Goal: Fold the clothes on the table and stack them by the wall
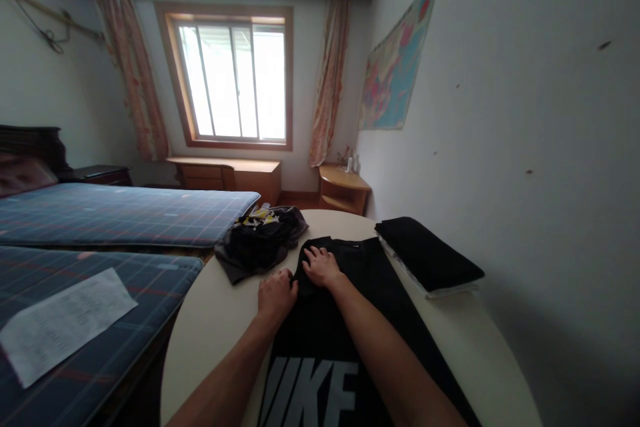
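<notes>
Garment (pixel 315 323) on table (pixel 213 320) | left hand (pixel 278 295) at edge | right hand (pixel 321 267) atop

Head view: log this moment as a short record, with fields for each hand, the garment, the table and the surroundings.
Left hand: at the left edge of the black garment, fingers curled; hold unclear
Right hand: on the garment's far left part
Garment: spread out, large grey lettering at its near end
Table: pale, rounded edge
Left of garment: crumpled dark clothing
Right of garment: folded black item, white layer beneath
Nearer plaid mattress: paper sheet
Background: window, wall map
</notes>
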`<state>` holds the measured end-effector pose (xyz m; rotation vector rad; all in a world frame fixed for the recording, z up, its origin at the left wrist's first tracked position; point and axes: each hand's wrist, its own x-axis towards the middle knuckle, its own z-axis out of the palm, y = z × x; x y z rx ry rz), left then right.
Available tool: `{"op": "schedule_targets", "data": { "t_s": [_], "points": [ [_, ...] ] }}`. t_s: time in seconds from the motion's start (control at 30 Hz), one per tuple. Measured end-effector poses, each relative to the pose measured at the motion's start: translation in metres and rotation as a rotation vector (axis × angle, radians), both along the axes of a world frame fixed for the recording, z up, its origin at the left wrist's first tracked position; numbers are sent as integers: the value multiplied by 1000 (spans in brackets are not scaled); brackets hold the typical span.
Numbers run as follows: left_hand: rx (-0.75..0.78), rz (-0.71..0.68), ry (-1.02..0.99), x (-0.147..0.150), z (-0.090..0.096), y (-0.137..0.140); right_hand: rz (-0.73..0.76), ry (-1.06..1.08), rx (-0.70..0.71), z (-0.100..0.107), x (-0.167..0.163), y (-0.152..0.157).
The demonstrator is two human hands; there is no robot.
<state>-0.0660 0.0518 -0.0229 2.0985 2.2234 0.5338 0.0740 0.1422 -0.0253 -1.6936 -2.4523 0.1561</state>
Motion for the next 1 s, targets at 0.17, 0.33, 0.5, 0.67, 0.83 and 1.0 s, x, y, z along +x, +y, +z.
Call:
{"op": "schedule_targets", "data": {
  "t_s": [0.17,0.33,0.5,0.67,0.83,1.0],
  "points": [
    [-45,35,30,0,3,0,-80,0,-51,-6,-8,10],
    [-49,35,32,0,3,1,-88,42,7,-2,-4,10],
    [-44,39,27,1,4,0,-80,85,18,5,5,0],
    [-53,24,-20,1,5,-2,-151,202,5,17,6,-9],
    [3,20,-152,4,11,-5,-232,378,-137,24,-3,-3],
    [102,-64,-286,13,15,-13,-276,531,-344,19,-8,8]
  ]
}}
